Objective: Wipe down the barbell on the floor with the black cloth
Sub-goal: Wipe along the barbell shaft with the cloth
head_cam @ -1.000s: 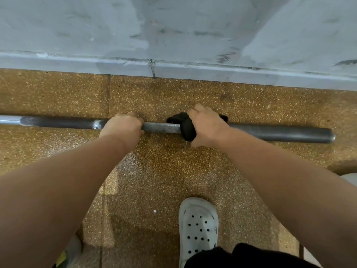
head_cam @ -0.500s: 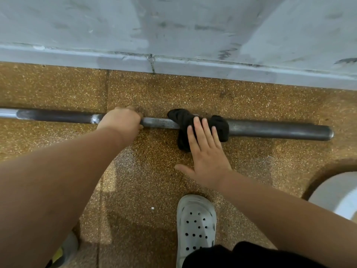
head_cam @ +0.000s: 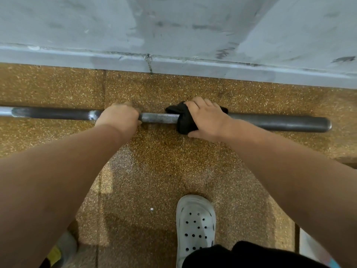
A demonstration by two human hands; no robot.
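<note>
The barbell (head_cam: 160, 118) is metal. Its middle stretch is bare grey with a fine, rough knurled grain and a dull shine, while the thicker lengths on either side are dark and matt. The black cloth (head_cam: 184, 122) bunched on it is soft, matt fabric. The floor (head_cam: 164, 163) is speckled brown and gold and grainy, possibly rubber granulate, with a faint gloss in one patch. The wall (head_cam: 173, 26) is pale matt paint, scuffed and streaked. The white clog (head_cam: 195, 219) is smooth, matt moulded plastic.
</note>
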